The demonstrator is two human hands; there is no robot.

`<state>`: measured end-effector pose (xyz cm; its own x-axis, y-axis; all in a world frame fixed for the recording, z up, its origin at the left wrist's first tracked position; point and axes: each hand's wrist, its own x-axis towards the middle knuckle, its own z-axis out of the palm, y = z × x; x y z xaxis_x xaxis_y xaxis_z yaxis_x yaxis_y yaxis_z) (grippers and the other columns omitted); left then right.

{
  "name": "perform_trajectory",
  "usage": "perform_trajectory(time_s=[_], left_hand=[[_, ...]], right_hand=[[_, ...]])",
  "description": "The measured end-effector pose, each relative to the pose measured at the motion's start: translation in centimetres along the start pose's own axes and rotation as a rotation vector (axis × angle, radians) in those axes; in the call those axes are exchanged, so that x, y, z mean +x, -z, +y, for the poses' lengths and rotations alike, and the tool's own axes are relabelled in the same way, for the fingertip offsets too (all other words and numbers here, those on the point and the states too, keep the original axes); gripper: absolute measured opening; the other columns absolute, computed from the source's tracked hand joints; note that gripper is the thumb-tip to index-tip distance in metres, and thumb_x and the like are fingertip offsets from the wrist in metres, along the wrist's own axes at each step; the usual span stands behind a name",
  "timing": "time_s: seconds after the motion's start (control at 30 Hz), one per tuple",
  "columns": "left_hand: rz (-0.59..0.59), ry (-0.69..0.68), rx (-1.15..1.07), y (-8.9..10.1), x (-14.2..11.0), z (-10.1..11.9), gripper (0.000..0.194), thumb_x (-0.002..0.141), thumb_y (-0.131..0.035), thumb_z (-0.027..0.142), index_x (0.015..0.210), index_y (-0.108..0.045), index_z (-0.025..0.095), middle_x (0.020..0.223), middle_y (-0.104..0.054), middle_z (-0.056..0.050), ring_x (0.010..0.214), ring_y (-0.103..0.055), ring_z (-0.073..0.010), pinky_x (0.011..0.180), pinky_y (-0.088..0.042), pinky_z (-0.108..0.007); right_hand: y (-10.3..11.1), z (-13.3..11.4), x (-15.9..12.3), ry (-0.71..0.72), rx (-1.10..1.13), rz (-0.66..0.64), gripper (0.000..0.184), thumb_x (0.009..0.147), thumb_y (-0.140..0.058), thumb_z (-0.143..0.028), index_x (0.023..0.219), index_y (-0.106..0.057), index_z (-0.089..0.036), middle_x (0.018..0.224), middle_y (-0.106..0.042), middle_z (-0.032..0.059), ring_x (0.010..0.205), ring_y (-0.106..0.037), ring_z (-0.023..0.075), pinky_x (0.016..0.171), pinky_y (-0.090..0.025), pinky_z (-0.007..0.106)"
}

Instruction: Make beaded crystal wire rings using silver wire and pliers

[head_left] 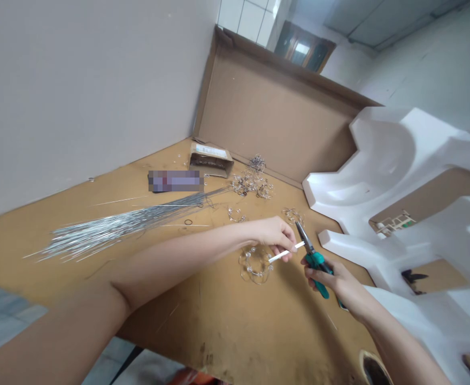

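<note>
My left hand (278, 238) is closed around a thin white stick (277, 257). At the stick's lower end, a looped wire ring with clear beads (255, 273) touches it or lies just against it; I cannot tell how they are joined. In my right hand (333, 277) are long-nosed pliers with teal handles (315, 262), fingers wrapped round the grips. The dark jaws point up and away, close to the stick's upper end. Just beyond the plier tips lies a small cluster of beaded wire (293, 216).
A bundle of straight metal wires (110, 230) spreads over the table's left side. Behind it are a small open cardboard box (212, 161), a blurred-out flat item (176, 182) and a heap of beaded wire pieces (253, 184). White moulded foam (339, 190) borders the right.
</note>
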<state>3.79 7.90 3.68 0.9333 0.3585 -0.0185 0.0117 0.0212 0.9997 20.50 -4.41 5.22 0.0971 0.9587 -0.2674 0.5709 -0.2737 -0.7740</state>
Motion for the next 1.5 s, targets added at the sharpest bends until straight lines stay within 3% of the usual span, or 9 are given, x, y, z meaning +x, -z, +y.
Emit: perform_trajectory(time_s=[0.27, 0.53, 0.9, 1.2, 1.37, 1.5], left_hand=[[-0.005, 0.006, 0.003, 0.2, 0.2, -0.3, 0.010, 0.063, -0.064, 0.020, 0.066, -0.058, 0.012, 0.055, -0.062, 0.000, 0.052, -0.059, -0.0098, 0.052, -0.044, -0.021], [0.014, 0.030, 0.024, -0.2, -0.1, -0.1, 0.014, 0.059, -0.068, 0.022, 0.061, -0.058, 0.013, 0.051, -0.059, 0.001, 0.049, -0.057, -0.0094, 0.050, -0.042, -0.020], [0.019, 0.009, 0.060, -0.1, 0.4, -0.6, 0.010, 0.063, -0.064, 0.019, 0.061, -0.056, 0.013, 0.050, -0.058, 0.002, 0.047, -0.056, -0.0087, 0.047, -0.040, -0.019], [-0.008, -0.028, 0.065, 0.2, 0.2, -0.4, 0.010, 0.066, -0.064, 0.020, 0.066, -0.059, 0.012, 0.053, -0.059, 0.002, 0.050, -0.057, -0.0079, 0.050, -0.041, -0.019], [-0.026, -0.072, 0.020, 0.1, 0.3, -0.4, 0.015, 0.066, -0.067, 0.025, 0.069, -0.059, 0.013, 0.058, -0.061, 0.001, 0.053, -0.059, -0.0083, 0.052, -0.041, -0.019], [-0.024, -0.088, 0.006, 0.5, 0.1, -0.3, 0.017, 0.066, -0.067, 0.027, 0.070, -0.059, 0.013, 0.058, -0.062, 0.001, 0.054, -0.059, -0.0084, 0.053, -0.041, -0.019]], right_hand=[[-0.4, -0.2, -0.1, -0.021, -0.107, 0.063, 0.021, 0.072, -0.051, -0.039, 0.076, -0.050, -0.018, 0.053, -0.047, -0.0036, 0.050, -0.047, 0.0125, 0.048, -0.034, 0.025], [-1.1, 1.3, 0.3, 0.009, -0.158, 0.097, 0.019, 0.075, -0.046, -0.038, 0.071, -0.046, -0.020, 0.051, -0.045, -0.0047, 0.046, -0.046, 0.0124, 0.046, -0.035, 0.025], [-2.2, 1.3, 0.4, 0.036, -0.435, 0.325, 0.019, 0.074, -0.043, -0.037, 0.062, -0.041, -0.022, 0.048, -0.045, -0.0038, 0.046, -0.043, 0.0129, 0.048, -0.032, 0.024], [0.0, 1.0, 0.6, 0.034, -0.636, 0.545, 0.018, 0.074, -0.041, -0.040, 0.065, -0.043, -0.025, 0.048, -0.047, -0.0017, 0.048, -0.045, 0.0166, 0.050, -0.032, 0.026], [0.4, 1.2, 0.8, 0.030, -0.590, 0.512, 0.020, 0.073, -0.044, -0.043, 0.065, -0.046, -0.025, 0.051, -0.050, -0.0010, 0.052, -0.048, 0.0180, 0.053, -0.033, 0.027], [0.3, 2.2, 1.4, -0.072, -0.297, 0.375, 0.022, 0.068, -0.051, -0.045, 0.065, -0.048, -0.024, 0.051, -0.051, -0.0011, 0.052, -0.050, 0.0183, 0.053, -0.035, 0.029]])
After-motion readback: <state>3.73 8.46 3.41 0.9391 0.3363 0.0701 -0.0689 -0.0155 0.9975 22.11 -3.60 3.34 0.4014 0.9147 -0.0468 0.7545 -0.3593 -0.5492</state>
